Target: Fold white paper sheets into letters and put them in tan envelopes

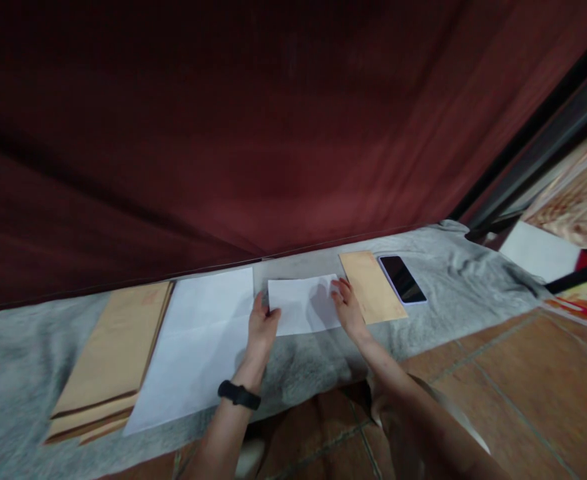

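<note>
My black wristband (239, 395) sits nearest me, on my left arm. Ahead of it, my left hand (262, 327) pinches the left edge of the folded white paper (300, 305), thumb on top. My right hand (347, 305) lies flat with fingers pressing that paper's right edge. The paper rests on the grey cloth (453, 280). Left of the paper lies a large white sheet (198, 347), then a stack of brown envelopes (113, 353). Right of it lies 1 brown envelope (376, 287), then a phone (402, 279).
</note>
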The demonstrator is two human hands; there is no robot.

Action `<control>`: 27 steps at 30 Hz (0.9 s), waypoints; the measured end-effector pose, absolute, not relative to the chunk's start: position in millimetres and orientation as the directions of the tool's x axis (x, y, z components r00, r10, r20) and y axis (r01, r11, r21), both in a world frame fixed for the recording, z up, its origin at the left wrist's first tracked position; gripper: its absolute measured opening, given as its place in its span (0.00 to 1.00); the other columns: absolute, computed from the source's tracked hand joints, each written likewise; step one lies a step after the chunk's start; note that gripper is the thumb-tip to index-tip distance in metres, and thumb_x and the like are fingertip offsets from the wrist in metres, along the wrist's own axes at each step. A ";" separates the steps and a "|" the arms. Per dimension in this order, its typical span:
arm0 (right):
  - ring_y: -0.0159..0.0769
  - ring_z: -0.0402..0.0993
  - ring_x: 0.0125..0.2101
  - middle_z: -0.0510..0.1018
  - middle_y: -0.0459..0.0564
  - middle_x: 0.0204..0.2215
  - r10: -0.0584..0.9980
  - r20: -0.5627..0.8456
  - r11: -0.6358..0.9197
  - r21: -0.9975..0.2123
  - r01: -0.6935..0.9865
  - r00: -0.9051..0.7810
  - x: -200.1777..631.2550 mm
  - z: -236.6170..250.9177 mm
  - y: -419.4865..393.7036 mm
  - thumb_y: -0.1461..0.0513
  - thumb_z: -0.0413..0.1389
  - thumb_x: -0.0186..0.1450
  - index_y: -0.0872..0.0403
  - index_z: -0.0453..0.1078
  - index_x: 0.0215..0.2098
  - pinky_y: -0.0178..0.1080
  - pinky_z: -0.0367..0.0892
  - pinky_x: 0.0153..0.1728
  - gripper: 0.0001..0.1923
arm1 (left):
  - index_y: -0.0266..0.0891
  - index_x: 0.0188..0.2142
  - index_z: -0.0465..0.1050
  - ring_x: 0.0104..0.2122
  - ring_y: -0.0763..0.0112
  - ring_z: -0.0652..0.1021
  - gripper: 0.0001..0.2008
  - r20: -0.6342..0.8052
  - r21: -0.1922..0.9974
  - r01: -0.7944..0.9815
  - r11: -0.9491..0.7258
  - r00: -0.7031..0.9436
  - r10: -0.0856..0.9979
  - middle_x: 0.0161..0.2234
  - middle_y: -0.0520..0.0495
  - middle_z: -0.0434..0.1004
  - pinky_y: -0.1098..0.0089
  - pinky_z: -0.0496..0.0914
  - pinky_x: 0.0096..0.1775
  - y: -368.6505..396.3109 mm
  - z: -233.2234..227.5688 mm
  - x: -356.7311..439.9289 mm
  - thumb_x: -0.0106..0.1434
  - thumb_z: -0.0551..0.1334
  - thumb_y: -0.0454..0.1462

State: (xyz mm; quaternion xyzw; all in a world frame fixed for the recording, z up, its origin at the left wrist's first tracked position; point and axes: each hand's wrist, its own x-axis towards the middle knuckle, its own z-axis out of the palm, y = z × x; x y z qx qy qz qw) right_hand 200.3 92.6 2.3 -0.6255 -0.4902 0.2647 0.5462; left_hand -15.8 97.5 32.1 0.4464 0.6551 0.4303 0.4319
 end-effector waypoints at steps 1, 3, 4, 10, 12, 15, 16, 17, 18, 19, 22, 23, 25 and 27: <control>0.47 0.66 0.58 0.69 0.57 0.58 0.915 0.228 0.108 -0.934 0.342 0.334 195.8 8.6 86.2 0.57 0.51 0.65 0.51 0.72 0.50 0.54 0.64 0.58 0.17 | 0.38 0.65 0.58 0.32 0.68 0.80 0.36 -0.221 0.966 0.081 0.244 -0.225 0.949 0.34 0.49 0.79 0.66 0.76 0.38 96.6 34.7 -15.8 0.57 0.62 0.31; 0.45 0.66 0.60 0.67 0.56 0.62 0.942 0.322 0.257 -0.871 0.418 0.093 184.7 23.7 70.1 0.59 0.51 0.67 0.49 0.67 0.58 0.53 0.64 0.59 0.21 | 0.38 0.62 0.63 0.30 0.69 0.79 0.35 -0.278 0.958 -0.134 0.253 -0.236 0.931 0.31 0.52 0.78 0.69 0.75 0.36 93.8 43.3 -15.7 0.54 0.65 0.31; 0.45 0.64 0.61 0.65 0.55 0.64 0.934 0.356 0.332 -0.826 0.456 -0.034 178.8 31.4 61.6 0.60 0.52 0.68 0.47 0.64 0.61 0.52 0.63 0.60 0.23 | 0.38 0.61 0.65 0.29 0.70 0.79 0.36 -0.302 0.943 -0.217 0.253 -0.239 0.923 0.31 0.53 0.78 0.69 0.74 0.36 92.2 49.0 -15.8 0.51 0.67 0.31; 0.42 0.65 0.61 0.69 0.54 0.62 0.844 0.441 0.531 -0.617 0.581 -0.304 160.4 55.0 38.5 0.65 0.51 0.67 0.49 0.60 0.67 0.51 0.58 0.64 0.29 | 0.39 0.54 0.71 0.35 0.69 0.80 0.33 -0.311 0.830 -0.514 0.215 -0.109 0.944 0.35 0.51 0.81 0.68 0.74 0.42 87.2 84.1 -16.3 0.47 0.71 0.31; 0.41 0.71 0.55 0.76 0.52 0.55 0.884 0.454 0.443 -0.743 0.501 -0.109 163.0 56.7 44.8 0.67 0.48 0.67 0.48 0.67 0.61 0.48 0.64 0.60 0.25 | 0.40 0.53 0.72 0.39 0.67 0.80 0.27 -0.275 0.782 -0.585 0.215 -0.014 0.961 0.39 0.48 0.81 0.66 0.74 0.45 86.7 89.9 -15.7 0.52 0.71 0.36; 0.40 0.75 0.47 0.81 0.50 0.45 0.891 0.360 0.321 -0.930 0.180 0.275 171.4 62.7 57.7 0.63 0.52 0.66 0.49 0.74 0.51 0.45 0.69 0.53 0.17 | 0.41 0.54 0.71 0.50 0.63 0.78 0.22 -0.303 0.757 -0.592 0.278 0.059 0.951 0.49 0.41 0.78 0.62 0.74 0.49 83.2 88.2 -10.9 0.63 0.63 0.45; 0.40 0.76 0.46 0.81 0.48 0.44 0.880 0.298 0.306 -0.951 0.039 0.369 174.4 65.5 61.1 0.62 0.55 0.65 0.49 0.75 0.49 0.44 0.69 0.52 0.15 | 0.41 0.55 0.70 0.52 0.62 0.76 0.21 -0.350 0.773 -0.551 0.314 0.042 0.936 0.52 0.40 0.76 0.62 0.73 0.51 80.8 85.1 -7.4 0.65 0.62 0.45; 0.39 0.76 0.45 0.82 0.47 0.43 0.872 0.228 0.300 -0.948 -0.105 0.433 177.0 68.2 63.7 0.62 0.57 0.63 0.50 0.75 0.47 0.44 0.70 0.51 0.14 | 0.41 0.57 0.69 0.54 0.62 0.75 0.22 -0.400 0.791 -0.501 0.352 0.013 0.917 0.54 0.40 0.74 0.62 0.72 0.52 78.0 81.2 -3.0 0.65 0.63 0.43; 0.38 0.76 0.45 0.82 0.46 0.42 0.874 0.157 0.294 -0.924 -0.243 0.461 179.2 70.6 65.4 0.63 0.58 0.61 0.49 0.75 0.45 0.43 0.70 0.51 0.14 | 0.41 0.58 0.67 0.55 0.62 0.74 0.23 -0.442 0.803 -0.452 0.389 -0.013 0.897 0.56 0.40 0.73 0.63 0.72 0.52 74.8 76.9 2.4 0.64 0.64 0.40; 0.38 0.76 0.45 0.82 0.45 0.42 0.883 0.090 0.283 -0.886 -0.367 0.461 180.7 72.3 66.2 0.64 0.59 0.59 0.49 0.75 0.44 0.42 0.70 0.50 0.14 | 0.42 0.60 0.65 0.55 0.62 0.74 0.26 -0.460 0.805 -0.421 0.418 0.001 0.888 0.56 0.40 0.73 0.63 0.71 0.53 71.5 72.7 8.3 0.62 0.65 0.38; 0.35 0.77 0.42 0.82 0.43 0.39 0.914 -0.075 0.204 -0.766 -0.609 0.399 182.1 72.5 65.7 0.67 0.60 0.56 0.50 0.74 0.38 0.38 0.73 0.46 0.12 | 0.44 0.62 0.63 0.52 0.62 0.77 0.31 -0.418 0.793 -0.431 0.431 0.129 0.899 0.54 0.42 0.76 0.61 0.72 0.52 64.4 62.4 24.9 0.60 0.67 0.37; 0.35 0.78 0.42 0.82 0.43 0.38 0.922 -0.112 0.173 -0.739 -0.651 0.371 182.1 71.1 65.1 0.68 0.61 0.55 0.50 0.74 0.37 0.37 0.73 0.45 0.12 | 0.44 0.61 0.64 0.50 0.62 0.78 0.30 -0.394 0.792 -0.447 0.415 0.145 0.908 0.53 0.42 0.77 0.61 0.73 0.51 63.9 60.2 28.5 0.59 0.67 0.37; 0.33 0.78 0.40 0.82 0.42 0.36 0.931 -0.162 0.120 -0.709 -0.695 0.326 182.8 66.9 64.1 0.69 0.61 0.54 0.50 0.73 0.36 0.34 0.74 0.43 0.12 | 0.43 0.58 0.67 0.48 0.63 0.80 0.28 -0.370 0.796 -0.473 0.379 0.116 0.922 0.52 0.44 0.78 0.62 0.74 0.49 66.0 57.5 31.1 0.58 0.67 0.36; 0.33 0.79 0.39 0.82 0.42 0.35 0.935 -0.196 0.079 -0.698 -0.712 0.296 186.2 61.8 63.4 0.69 0.61 0.53 0.51 0.73 0.36 0.33 0.74 0.42 0.13 | 0.42 0.55 0.69 0.46 0.64 0.80 0.26 -0.365 0.825 -0.448 0.344 0.043 0.930 0.50 0.45 0.79 0.64 0.74 0.48 71.5 56.8 26.7 0.56 0.66 0.34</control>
